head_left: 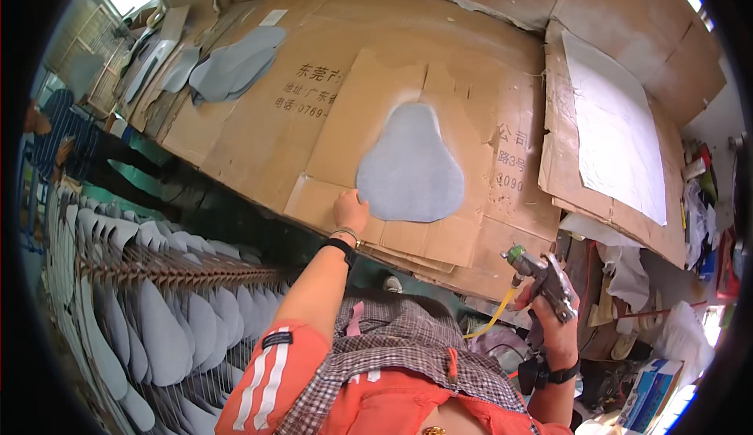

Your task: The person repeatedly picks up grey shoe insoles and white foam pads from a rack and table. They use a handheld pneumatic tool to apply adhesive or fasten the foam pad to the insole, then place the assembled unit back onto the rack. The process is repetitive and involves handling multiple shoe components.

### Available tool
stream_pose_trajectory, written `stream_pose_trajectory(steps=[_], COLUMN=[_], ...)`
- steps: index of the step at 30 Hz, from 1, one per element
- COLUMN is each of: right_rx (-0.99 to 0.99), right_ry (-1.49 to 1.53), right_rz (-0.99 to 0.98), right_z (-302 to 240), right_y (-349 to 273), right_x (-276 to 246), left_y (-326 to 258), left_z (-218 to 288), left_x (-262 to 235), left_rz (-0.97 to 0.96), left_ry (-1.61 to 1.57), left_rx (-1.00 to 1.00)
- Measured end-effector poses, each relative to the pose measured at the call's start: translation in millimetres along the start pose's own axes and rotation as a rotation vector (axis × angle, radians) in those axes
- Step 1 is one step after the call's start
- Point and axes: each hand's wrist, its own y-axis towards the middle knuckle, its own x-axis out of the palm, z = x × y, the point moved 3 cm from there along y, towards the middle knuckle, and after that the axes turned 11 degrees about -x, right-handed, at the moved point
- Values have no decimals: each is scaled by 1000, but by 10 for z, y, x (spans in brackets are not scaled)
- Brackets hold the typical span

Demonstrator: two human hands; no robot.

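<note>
A grey pear-shaped sheet (411, 164), narrow end away from me, lies flat on a piece of cardboard (329, 152) on the worktable. My left hand (351, 211) is at the sheet's lower left edge, fingers curled in and pinching that edge. On the right, over the table's near edge, my right hand (558, 317) is wrapped round a metal spray gun (545, 280) with a green fitting at its front. A yellow hose (494, 319) runs from the gun down toward my apron.
Several similar grey sheets (235, 62) lie stacked at the far left of the table. A rack of hanging grey pieces (169, 333) stands lower left. Another person (70, 137) is beyond it. White paper (616, 121) covers a cardboard panel at right; bags and boxes crowd below.
</note>
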Motion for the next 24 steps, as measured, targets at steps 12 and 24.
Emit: stream_pose_trajectory(steps=[12,24], right_rx=[34,71], right_ry=[-17,37], right_rz=[206,72], right_z=[55,439], right_y=[-27,165], right_x=[-271,-89], left_y=[-25,35], left_z=[166,673], left_x=[119,-439], left_rz=[112,-383], left_ry=[-67,-1048], left_rx=[-125,-359])
